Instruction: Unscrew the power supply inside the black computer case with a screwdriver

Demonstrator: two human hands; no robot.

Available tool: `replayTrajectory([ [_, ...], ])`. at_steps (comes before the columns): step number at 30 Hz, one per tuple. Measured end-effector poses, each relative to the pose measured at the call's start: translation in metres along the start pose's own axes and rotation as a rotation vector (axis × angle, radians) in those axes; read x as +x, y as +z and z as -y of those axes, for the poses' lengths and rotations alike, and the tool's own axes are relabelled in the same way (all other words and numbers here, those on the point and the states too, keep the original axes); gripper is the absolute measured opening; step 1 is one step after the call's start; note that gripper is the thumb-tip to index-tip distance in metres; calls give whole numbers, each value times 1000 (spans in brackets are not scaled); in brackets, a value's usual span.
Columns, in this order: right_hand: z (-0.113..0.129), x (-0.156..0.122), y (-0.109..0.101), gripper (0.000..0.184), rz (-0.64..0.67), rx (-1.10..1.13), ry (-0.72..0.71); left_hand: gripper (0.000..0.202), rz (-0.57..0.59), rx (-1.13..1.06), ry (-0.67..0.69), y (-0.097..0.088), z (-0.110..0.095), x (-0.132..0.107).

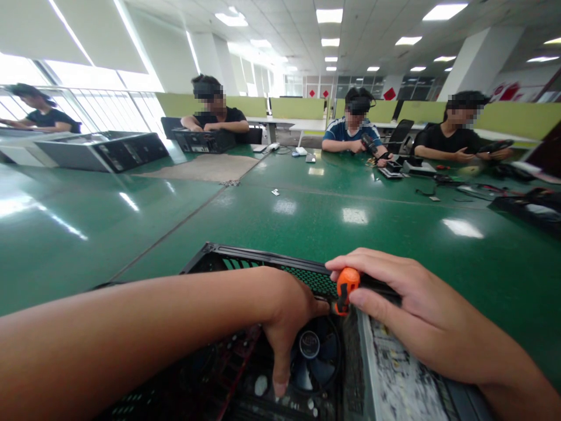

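Observation:
An open black computer case [245, 257] lies on the green table [307, 216] right below me, its perforated far wall up. Inside it a round cooler fan [313, 351] sits on the board. My right hand [407, 304] is closed round an orange-handled screwdriver [345, 289], gripping it at the case's far wall. My left hand [287, 318] reaches down into the case beside the fan, fingers pointing down onto the board and one finger touching the screwdriver's shaft; what it grips, if anything, is hidden.
Several people sit across the table working on computer parts. A closed black case [105, 151] lies at the far left, a brown mat [205, 168] beside it. Small loose parts and cables [456, 188] lie at the right. Bare green tabletop stretches between.

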State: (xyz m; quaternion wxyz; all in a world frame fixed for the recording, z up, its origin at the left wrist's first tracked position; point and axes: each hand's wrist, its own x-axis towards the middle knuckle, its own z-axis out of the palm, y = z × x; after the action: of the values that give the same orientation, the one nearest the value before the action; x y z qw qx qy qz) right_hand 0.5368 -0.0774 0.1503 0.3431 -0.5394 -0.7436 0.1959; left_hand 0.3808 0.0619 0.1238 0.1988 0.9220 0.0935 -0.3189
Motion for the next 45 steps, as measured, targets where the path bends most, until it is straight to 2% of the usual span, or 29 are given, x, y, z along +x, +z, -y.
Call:
replayTrajectory([
  [4, -1, -1, 1, 14, 1, 17, 40, 113, 86, 60, -29, -3, -3, -1],
  [7, -1, -2, 3, 30, -32, 12, 82, 112, 78, 95, -31, -7, -6, -3],
  [9, 0, -1, 3, 33, -44, 7, 94, 113, 70, 99, -31, -9, -7, -4],
  [14, 3, 1, 1, 16, -8, 17, 46, 116, 141, 81, -37, -7, -6, -2],
  [20, 0, 0, -1, 22, 19, 12, 11, 114, 36, 88, -14, -4, -4, -2],
  [23, -1, -1, 0, 14, 10, 17, 29, 114, 75, 61, -34, -5, -4, -1],
  [27, 2, -1, 2, 27, -32, 10, 75, 111, 77, 102, -52, -6, -5, -2],
  [29, 2, 0, 2, 27, -53, 7, 80, 110, 75, 102, -49, -6, -5, -2],
  [34, 0, 1, 1, 15, -98, 38, 0, 105, 153, 103, -31, -8, -7, 0],
  [38, -3, -3, -1, 14, -151, 147, -106, 110, 122, 111, -17, -8, -6, 2],
  [40, -3, -5, -1, 16, -126, 236, -154, 115, 116, 59, -33, -6, -4, 1],
  [45, 1, -3, 3, 28, 84, 381, -206, 109, 94, 1, -31, -1, 2, -1],
])
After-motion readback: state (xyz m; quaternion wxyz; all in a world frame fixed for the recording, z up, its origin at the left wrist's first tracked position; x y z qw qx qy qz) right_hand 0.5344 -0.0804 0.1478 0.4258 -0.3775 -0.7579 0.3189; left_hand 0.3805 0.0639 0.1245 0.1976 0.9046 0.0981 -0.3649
